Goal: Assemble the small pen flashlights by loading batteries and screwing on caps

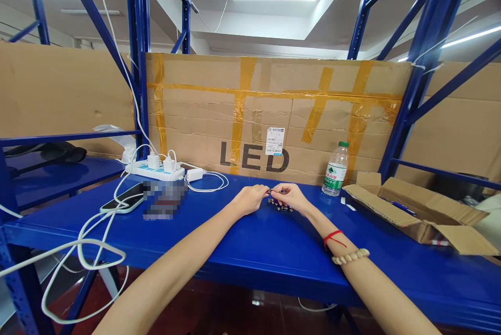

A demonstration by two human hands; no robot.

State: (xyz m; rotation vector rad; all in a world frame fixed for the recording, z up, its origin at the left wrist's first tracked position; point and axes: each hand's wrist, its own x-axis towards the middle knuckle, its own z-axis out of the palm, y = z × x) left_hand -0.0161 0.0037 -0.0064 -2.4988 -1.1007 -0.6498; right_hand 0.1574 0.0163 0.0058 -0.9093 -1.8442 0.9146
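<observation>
Over the middle of the blue shelf top point(250, 243), my left hand point(251, 199) and my right hand point(289, 196) meet fingertip to fingertip. Both are closed in a pinch. Between them is a small thing, dark with a hint of red, too tiny to name. Just below the fingers lies a small pile of dark and metallic pieces point(282, 206), close to my right hand. Their kind is too small to make out. A red string and a beaded bracelet point(351, 256) circle my right wrist and forearm.
An open cardboard box point(415, 207) with a blue pen stands at right, beside a water bottle point(335, 170). At left are a power strip point(154, 170), a phone point(124, 198) and looped white cables point(84, 243). A large taped carton point(195, 116) walls the back.
</observation>
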